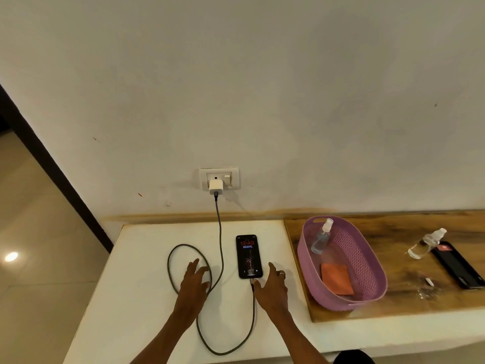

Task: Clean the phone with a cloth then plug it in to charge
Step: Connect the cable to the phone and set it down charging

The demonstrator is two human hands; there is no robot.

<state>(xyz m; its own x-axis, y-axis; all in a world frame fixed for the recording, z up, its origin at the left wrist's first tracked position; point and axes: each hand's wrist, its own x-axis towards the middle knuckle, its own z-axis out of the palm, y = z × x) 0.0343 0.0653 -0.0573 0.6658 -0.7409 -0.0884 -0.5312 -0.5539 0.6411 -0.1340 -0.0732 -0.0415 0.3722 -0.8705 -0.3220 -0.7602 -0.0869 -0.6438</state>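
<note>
A black phone lies face up on the white table with its screen lit. A grey braided cable runs from the white charger in the wall socket, loops over the table and enters the phone's near end. My left hand rests flat on the cable loop, fingers spread, holding nothing. My right hand lies open just right of the phone's near end, thumb next to the cable's plug. An orange cloth lies folded inside the purple basket.
A spray bottle leans in the basket's far end. On the wooden board to the right lie a second clear bottle, another dark phone and a small white piece. The wall stands right behind the table.
</note>
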